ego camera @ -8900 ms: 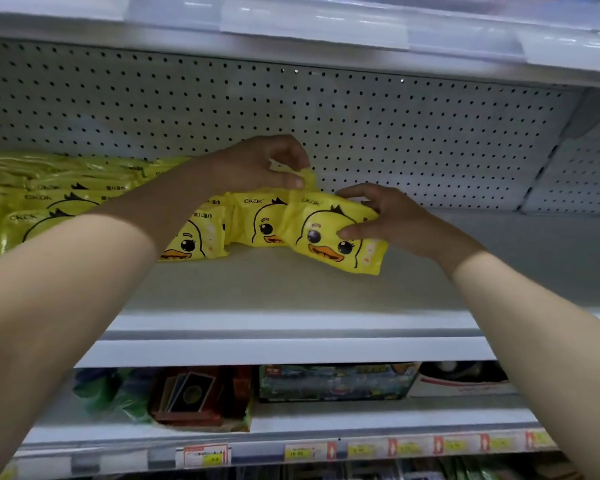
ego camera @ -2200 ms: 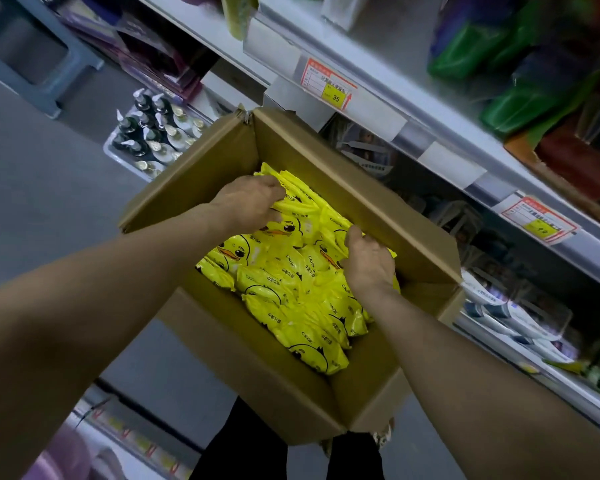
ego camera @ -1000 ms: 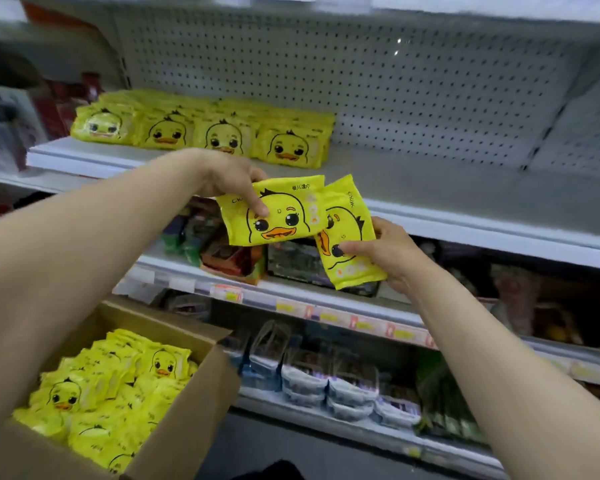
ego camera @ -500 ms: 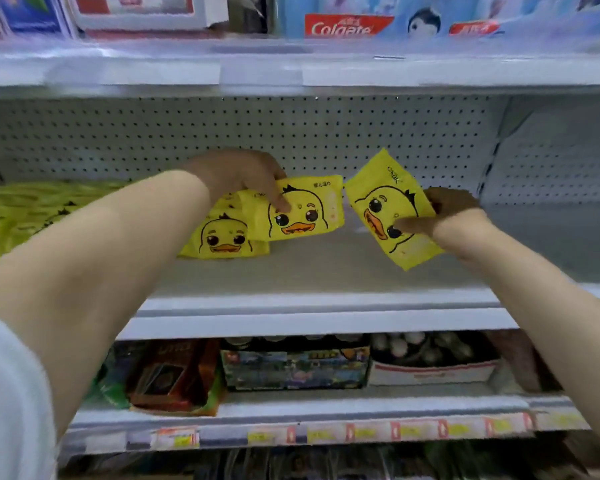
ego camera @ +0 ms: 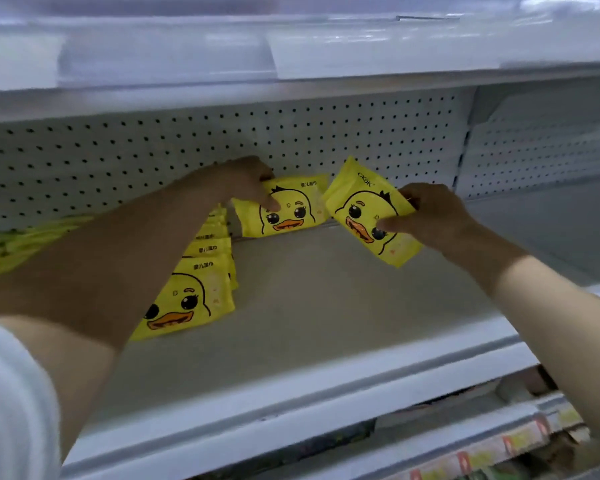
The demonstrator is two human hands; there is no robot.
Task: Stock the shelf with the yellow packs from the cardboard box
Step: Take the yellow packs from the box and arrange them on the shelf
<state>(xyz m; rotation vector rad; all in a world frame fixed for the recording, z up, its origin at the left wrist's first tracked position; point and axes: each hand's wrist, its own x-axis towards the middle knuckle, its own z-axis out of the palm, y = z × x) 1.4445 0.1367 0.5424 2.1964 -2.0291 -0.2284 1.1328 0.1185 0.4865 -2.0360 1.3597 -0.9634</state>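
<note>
My left hand grips a yellow duck-face pack by its upper left corner, holding it upright at the back of the white shelf near the pegboard. My right hand pinches a second yellow pack, tilted, just right of the first and above the shelf floor. A row of several yellow packs stands on the shelf to the left, partly hidden by my left forearm. The cardboard box is out of view.
A perforated back panel closes the shelf at the rear. Another shelf edge hangs low overhead. Bare shelf floor stretches right of the packs. A lower shelf with price tags shows at the bottom right.
Both hands have pushed deeper into the shelf with their packs. The left pack now stands near the back panel; the right pack has come in close beside it.
</note>
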